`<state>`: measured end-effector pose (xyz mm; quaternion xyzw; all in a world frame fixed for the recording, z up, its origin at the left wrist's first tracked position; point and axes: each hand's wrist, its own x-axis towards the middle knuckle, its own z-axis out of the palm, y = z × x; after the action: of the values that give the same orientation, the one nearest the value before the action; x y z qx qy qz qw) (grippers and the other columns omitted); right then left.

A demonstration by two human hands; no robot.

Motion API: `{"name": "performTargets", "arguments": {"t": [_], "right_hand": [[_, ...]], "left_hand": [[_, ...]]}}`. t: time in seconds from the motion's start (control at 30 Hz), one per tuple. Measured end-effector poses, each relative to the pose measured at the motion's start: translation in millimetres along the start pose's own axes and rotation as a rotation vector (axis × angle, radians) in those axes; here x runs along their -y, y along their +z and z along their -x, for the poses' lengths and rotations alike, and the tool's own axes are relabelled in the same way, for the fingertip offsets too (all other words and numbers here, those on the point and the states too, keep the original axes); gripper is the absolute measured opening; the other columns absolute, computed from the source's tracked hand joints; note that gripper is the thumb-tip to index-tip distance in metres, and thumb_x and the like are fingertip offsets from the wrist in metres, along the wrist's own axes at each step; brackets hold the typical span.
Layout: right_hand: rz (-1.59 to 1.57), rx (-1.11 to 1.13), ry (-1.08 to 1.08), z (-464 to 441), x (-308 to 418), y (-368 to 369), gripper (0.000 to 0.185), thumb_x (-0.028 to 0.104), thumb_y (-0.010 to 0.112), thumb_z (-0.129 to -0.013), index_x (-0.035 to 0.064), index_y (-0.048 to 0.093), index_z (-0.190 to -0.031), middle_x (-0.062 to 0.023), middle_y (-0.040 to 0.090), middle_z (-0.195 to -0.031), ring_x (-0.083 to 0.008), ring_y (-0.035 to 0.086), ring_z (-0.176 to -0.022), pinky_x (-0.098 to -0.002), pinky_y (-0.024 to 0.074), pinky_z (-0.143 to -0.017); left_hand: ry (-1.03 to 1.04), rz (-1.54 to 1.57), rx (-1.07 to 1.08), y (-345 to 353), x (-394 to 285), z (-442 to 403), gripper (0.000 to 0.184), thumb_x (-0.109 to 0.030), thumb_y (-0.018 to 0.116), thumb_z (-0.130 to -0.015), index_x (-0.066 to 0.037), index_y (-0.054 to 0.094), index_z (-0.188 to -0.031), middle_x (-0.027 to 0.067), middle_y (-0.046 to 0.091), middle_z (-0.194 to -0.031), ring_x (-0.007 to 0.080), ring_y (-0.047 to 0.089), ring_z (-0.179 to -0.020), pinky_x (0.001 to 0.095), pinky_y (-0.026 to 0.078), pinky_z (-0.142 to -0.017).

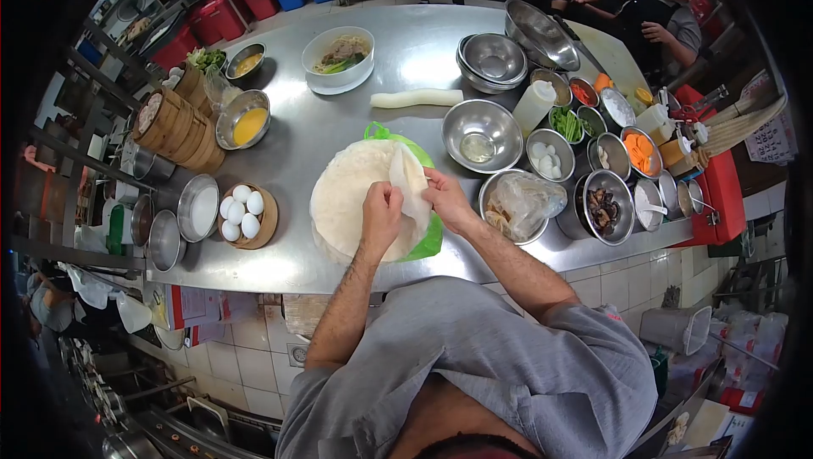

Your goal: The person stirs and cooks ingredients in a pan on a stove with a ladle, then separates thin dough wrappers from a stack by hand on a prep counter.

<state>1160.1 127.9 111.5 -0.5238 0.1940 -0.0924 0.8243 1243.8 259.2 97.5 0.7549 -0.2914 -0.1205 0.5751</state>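
A stack of thin round pale wrappers lies over a bright green plastic bag near the front of the steel table. At the stack's right side, the edge of the top sheet is lifted and folded up. My right hand pinches that raised edge between thumb and fingers. My left hand is closed over the middle of the stack, its fingertips against the sheet near the fold. Part of the green bag shows behind and to the right of the wrappers.
Left: a bamboo tray of eggs, a bowl of yellow liquid and bamboo steamers. Right: an empty-looking steel bowl, a bagged item and several ingredient bowls. Behind: a white roll and a noodle bowl. People are at the back right.
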Motion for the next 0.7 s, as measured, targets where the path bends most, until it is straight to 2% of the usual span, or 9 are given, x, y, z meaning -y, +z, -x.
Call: {"name": "performTargets", "arguments": {"t": [0.07,0.17,0.27,0.3,0.33,0.4,0.53,0.67,0.7], "right_hand": [[0.051,-0.032,-0.017,2.3,-1.9,2.0,0.054,-0.003,0.051,-0.078,-0.0015,0.041,-0.131,-0.0085,0.062,-0.102,-0.0124,0.061,-0.085,-0.0229,0.0488,-0.072],[0.245,-0.098,0.095,11.3,12.3,11.3,0.046,0.001,0.056,-0.078,-0.0021,0.049,-0.124,-0.0079,0.063,-0.099,-0.0118,0.06,-0.085,-0.0243,0.0483,-0.073],[0.569,0.007,-0.031,6.8,2.4,4.6,0.037,0.006,0.062,-0.078,-0.0018,0.056,-0.114,-0.0063,0.063,-0.097,-0.0108,0.058,-0.084,-0.0254,0.0475,-0.076],[0.475,0.01,-0.056,5.6,-1.9,4.4,0.031,0.009,0.065,-0.079,-0.0012,0.059,-0.107,-0.0047,0.063,-0.096,-0.0097,0.056,-0.084,-0.0259,0.0469,-0.076],[0.477,-0.002,-0.07,4.7,-5.0,2.1,0.031,0.009,0.065,-0.079,-0.0012,0.059,-0.107,-0.0047,0.063,-0.096,-0.0097,0.056,-0.084,-0.0259,0.0469,-0.076],[0.414,0.072,-0.065,3.9,-2.5,0.3,0.033,0.009,0.066,-0.079,-0.001,0.059,-0.109,-0.0043,0.063,-0.096,-0.0099,0.056,-0.085,-0.0257,0.0469,-0.077],[0.289,0.079,0.069,8.5,5.8,0.1,0.033,0.005,0.066,-0.078,-0.0014,0.058,-0.11,-0.0055,0.063,-0.097,-0.0114,0.058,-0.086,-0.027,0.0481,-0.076],[0.278,0.018,0.084,5.2,0.5,0.2,0.035,0.002,0.064,-0.075,-0.0008,0.059,-0.109,-0.0066,0.064,-0.097,-0.0135,0.06,-0.084,-0.0286,0.0478,-0.079],[0.3,0.021,0.045,4.7,-4.8,-1.2,0.038,0.002,0.064,-0.075,-0.0009,0.056,-0.113,-0.0061,0.063,-0.097,-0.0133,0.06,-0.083,-0.0282,0.0492,-0.075]], "left_hand": [[-0.003,-0.027,-0.073,0.6,7.7,5.5,0.017,-0.014,0.053,-0.09,0.002,0.056,-0.091,0.0042,0.056,-0.076,0.0103,0.051,-0.069,0.0251,0.044,-0.063],[-0.034,0.08,-0.168,2.6,14.2,8.5,0.018,-0.016,0.055,-0.089,0.003,0.055,-0.09,0.004,0.057,-0.076,0.0108,0.052,-0.07,0.0254,0.044,-0.063],[-0.115,0.072,-0.086,4.9,-1.5,11.9,0.021,-0.018,0.057,-0.089,0.002,0.056,-0.086,0.0048,0.054,-0.075,0.0122,0.051,-0.069,0.0265,0.044,-0.062],[0.001,-0.121,-0.059,3.0,-9.3,12.3,0.024,-0.021,0.059,-0.088,0.002,0.056,-0.081,0.007,0.051,-0.074,0.0155,0.05,-0.067,0.0286,0.043,-0.061],[0.017,-0.117,-0.052,3.0,-10.0,12.7,0.024,-0.021,0.059,-0.088,0.002,0.056,-0.081,0.007,0.051,-0.074,0.0155,0.05,-0.067,0.0286,0.043,-0.061],[0.129,-0.171,0.044,2.0,-7.8,12.1,0.029,-0.023,0.059,-0.086,0.002,0.051,-0.075,0.0143,0.049,-0.08,0.0253,0.05,-0.068,0.0355,0.041,-0.061],[0.022,-0.091,0.02,-4.9,-5.8,10.9,0.029,-0.021,0.056,-0.088,0.003,0.05,-0.074,0.0157,0.05,-0.074,0.0262,0.05,-0.066,0.0379,0.04,-0.061],[-0.089,-0.103,0.018,-14.9,8.6,9.6,0.026,-0.019,0.055,-0.088,0.003,0.051,-0.075,0.0137,0.05,-0.071,0.0254,0.05,-0.064,0.0367,0.042,-0.061],[-0.153,0.038,-0.023,-13.6,13.5,12.0,0.026,-0.019,0.055,-0.087,0.004,0.052,-0.076,0.013,0.05,-0.071,0.0249,0.051,-0.064,0.0355,0.042,-0.062]]}}
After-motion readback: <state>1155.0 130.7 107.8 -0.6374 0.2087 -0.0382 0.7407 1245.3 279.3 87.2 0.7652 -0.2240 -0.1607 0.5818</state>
